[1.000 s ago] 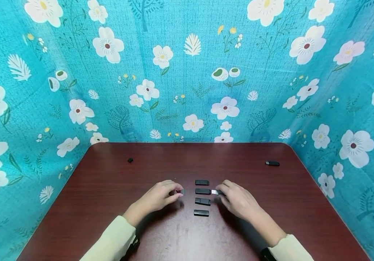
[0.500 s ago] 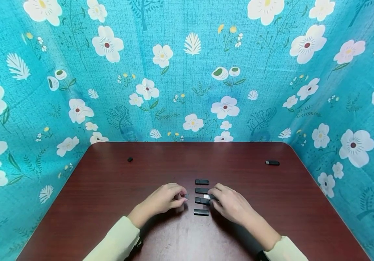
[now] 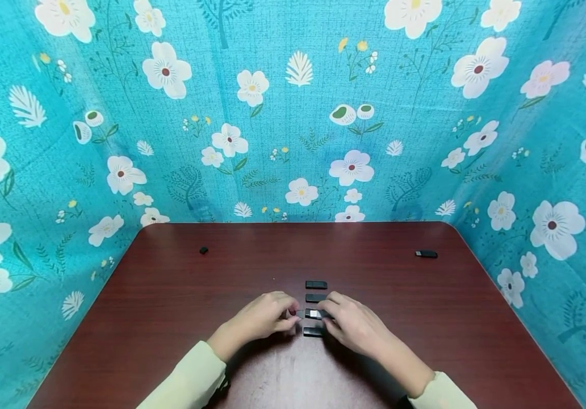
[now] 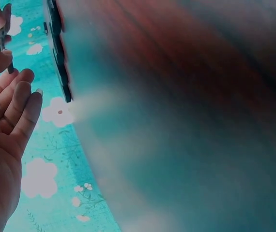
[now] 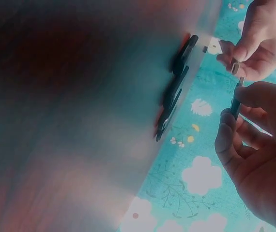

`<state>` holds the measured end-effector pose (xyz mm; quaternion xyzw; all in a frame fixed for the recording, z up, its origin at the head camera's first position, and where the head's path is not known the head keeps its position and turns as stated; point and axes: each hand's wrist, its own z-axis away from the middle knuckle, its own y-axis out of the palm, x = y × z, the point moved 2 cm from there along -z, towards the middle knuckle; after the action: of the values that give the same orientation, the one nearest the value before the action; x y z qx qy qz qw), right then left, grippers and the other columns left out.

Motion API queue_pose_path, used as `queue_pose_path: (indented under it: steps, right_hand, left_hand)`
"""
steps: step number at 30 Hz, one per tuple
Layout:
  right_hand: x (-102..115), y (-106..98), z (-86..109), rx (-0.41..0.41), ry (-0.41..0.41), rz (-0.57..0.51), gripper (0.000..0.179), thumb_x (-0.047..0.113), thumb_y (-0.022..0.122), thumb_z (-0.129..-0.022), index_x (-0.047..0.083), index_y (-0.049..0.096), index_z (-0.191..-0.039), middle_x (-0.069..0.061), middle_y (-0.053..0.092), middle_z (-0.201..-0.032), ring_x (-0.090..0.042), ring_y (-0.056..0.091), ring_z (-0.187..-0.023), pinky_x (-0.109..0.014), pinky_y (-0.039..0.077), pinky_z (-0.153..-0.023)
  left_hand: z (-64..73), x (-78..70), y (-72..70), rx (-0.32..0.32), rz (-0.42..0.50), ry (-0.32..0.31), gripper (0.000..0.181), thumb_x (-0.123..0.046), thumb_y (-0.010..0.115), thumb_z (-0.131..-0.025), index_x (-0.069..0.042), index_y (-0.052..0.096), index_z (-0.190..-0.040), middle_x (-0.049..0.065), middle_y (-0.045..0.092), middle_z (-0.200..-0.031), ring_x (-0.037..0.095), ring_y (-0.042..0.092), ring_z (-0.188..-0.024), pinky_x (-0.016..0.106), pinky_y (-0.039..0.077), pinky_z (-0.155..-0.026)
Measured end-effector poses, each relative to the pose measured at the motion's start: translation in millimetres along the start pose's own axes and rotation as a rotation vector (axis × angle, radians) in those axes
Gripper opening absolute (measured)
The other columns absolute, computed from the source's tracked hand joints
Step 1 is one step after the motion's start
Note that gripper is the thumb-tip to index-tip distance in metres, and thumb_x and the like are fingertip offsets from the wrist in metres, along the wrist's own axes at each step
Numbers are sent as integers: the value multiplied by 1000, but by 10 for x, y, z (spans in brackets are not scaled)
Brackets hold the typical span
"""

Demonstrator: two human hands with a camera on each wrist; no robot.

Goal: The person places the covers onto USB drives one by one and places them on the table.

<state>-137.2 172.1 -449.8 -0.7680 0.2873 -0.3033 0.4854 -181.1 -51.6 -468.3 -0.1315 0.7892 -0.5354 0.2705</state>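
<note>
My right hand (image 3: pixel 351 324) pinches a dark USB stick (image 5: pixel 235 105) between thumb and fingers, its bare metal plug (image 3: pixel 314 313) pointing left. My left hand (image 3: pixel 264 317) pinches a small cap (image 5: pixel 235 66) by its sides, the cap's open end facing the plug. A narrow gap shows between cap and plug in the right wrist view. Both are held above the table, over a row of black USB sticks. Two of these, the farthest stick (image 3: pixel 315 284) and the nearest stick (image 3: pixel 312 332), lie at the row's ends; my right fingers hide parts of the row.
On the dark red table (image 3: pixel 252 261), a small black piece (image 3: pixel 203 250) lies at the far left. Another black USB stick (image 3: pixel 426 254) with its metal plug bare lies at the far right. A blue flowered curtain (image 3: pixel 272 113) surrounds the table's back and sides.
My left hand has moved right and slightly nearer with the cap. My right hand has moved left and nearer with the USB stick, bringing plug and cap close together.
</note>
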Motion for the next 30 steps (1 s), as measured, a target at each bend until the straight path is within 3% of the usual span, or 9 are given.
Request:
queue_pose_path:
  steps: [15, 30]
  right_hand:
    - [32, 20, -8, -3, -23, 4, 23, 16, 77, -89, 14, 72, -112, 6, 64, -102, -3, 56, -80, -22, 51, -67]
    - [51, 15, -4, -2, -39, 4, 24, 13, 80, -87, 12, 72, -110, 5, 62, -99, -3, 53, -77, -20, 49, -64]
  left_hand:
    - [-39, -30, 42, -21, 42, 57, 8, -19, 70, -96, -12, 69, -99, -4, 68, -89, 10, 63, -79, 14, 48, -71]
    - [-60, -69, 34, -24, 50, 66, 8, -20, 70, -97, -12, 69, -100, -4, 69, -91, 6, 61, -78, 12, 47, -70]
